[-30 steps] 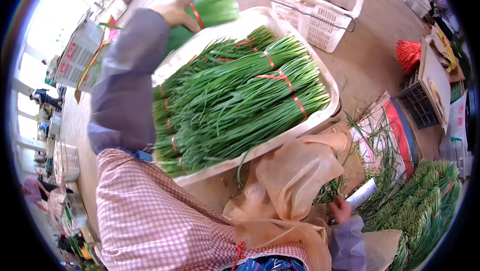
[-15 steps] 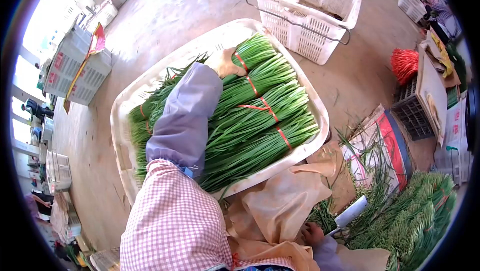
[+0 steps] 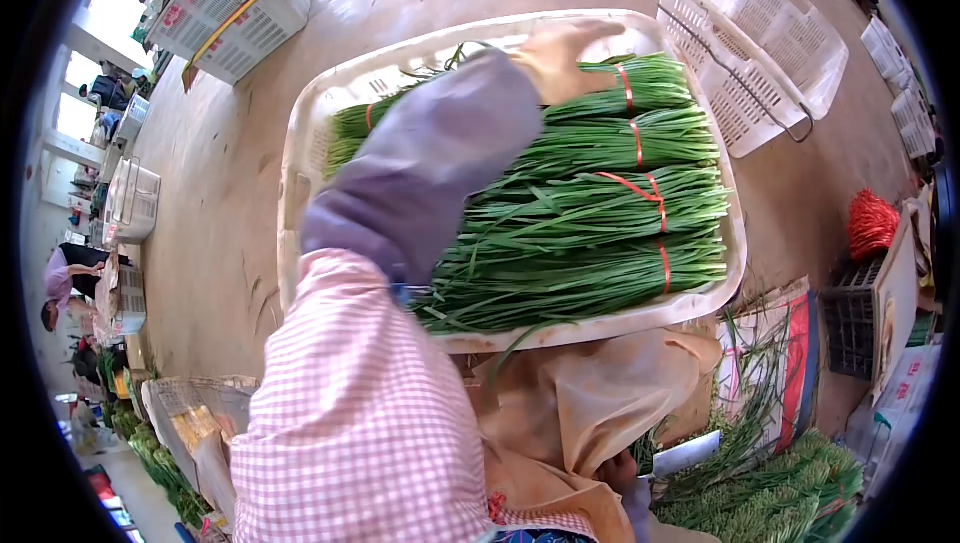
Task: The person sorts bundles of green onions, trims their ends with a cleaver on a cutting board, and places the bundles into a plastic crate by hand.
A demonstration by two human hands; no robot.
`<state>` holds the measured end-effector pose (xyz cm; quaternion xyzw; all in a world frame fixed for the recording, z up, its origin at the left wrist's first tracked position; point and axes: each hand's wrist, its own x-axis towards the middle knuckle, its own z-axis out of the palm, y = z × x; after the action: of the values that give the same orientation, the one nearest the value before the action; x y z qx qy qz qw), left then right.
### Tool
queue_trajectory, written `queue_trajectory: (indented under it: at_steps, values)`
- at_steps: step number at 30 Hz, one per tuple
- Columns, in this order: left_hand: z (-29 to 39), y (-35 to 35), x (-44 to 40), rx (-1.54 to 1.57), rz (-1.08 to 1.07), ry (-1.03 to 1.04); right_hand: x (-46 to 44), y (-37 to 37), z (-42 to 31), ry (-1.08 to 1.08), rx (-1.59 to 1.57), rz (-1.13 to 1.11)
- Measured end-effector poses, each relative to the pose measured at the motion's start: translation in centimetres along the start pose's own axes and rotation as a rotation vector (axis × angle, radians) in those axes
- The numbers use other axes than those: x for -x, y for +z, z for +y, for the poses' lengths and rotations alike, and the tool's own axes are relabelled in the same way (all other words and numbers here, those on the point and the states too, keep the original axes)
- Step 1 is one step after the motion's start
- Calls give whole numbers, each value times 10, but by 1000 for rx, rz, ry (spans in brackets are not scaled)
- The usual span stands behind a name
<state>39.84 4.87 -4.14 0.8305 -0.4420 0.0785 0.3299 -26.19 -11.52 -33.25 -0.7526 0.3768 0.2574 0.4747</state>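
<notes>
A white plastic crate (image 3: 735, 243) holds several bundles of long green garlic chives (image 3: 600, 203), tied with red bands and laid side by side. My left arm, in a purple sleeve, reaches across the crate. My left hand (image 3: 560, 61) lies on the farthest bundle (image 3: 660, 83), fingers stretched out; part of the hand is blurred. Low at the right, my right hand (image 3: 620, 467) is closed on the handle of a knife with a broad pale blade (image 3: 688, 453). The sleeve and tan apron (image 3: 590, 393) partly hide that hand.
A white basket with a wire handle (image 3: 770, 53) stands beyond the crate. More chives with pale buds (image 3: 770, 498) lie at lower right, near cut stalks on a striped sack (image 3: 790, 363). Red ties (image 3: 873, 225) rest on a black crate (image 3: 850, 328). Another person (image 3: 68, 278) is at far left.
The view has turned, so the crate appears farther right and more level. My left hand has shifted along the farthest bundle, away from its red band, its fingers now stretched out. My right hand keeps the knife.
</notes>
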Motion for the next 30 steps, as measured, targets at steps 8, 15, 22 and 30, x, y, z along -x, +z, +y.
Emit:
queue_trajectory:
  at_steps: [8, 15, 22, 30]
  values:
    - [21, -145, 145, 462, 302, -473, -8, -3, -8, 37, 9, 17]
    - [35, -91, 209, 331, 1, -807, -21, -2, -28, 55, 23, 25]
    - [10, -67, 233, 287, -63, -904, -22, -5, -38, 78, 35, 35]
    - [1, -53, 220, 223, -81, -971, -21, -7, -44, 97, 23, 54]
